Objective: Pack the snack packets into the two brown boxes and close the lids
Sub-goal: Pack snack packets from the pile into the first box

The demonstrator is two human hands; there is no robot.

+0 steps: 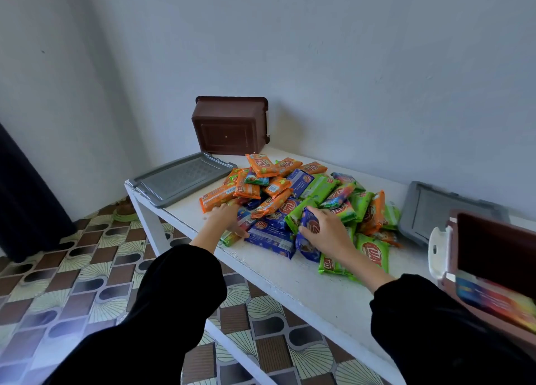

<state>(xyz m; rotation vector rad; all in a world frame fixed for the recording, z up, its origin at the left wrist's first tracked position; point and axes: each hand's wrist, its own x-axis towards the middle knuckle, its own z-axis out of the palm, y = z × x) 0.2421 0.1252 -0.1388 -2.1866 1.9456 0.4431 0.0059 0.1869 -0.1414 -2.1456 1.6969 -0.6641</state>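
Note:
A heap of orange, green and blue snack packets (301,193) lies on the white table (290,280). My left hand (224,219) rests on the heap's near left edge, fingers closing around packets there. My right hand (322,230) grips a dark blue packet (307,239) at the heap's front. One brown box (230,124) stands tipped on its side at the back against the wall. The second brown box (493,257) is at the right edge with several packets inside. One grey lid (181,178) lies at the back left, another grey lid (441,210) behind the right box.
The table stands in a corner of grey walls. Its front edge runs diagonally from upper left to lower right. A patterned tile floor lies below on the left, and a dark curtain (26,199) hangs at the far left.

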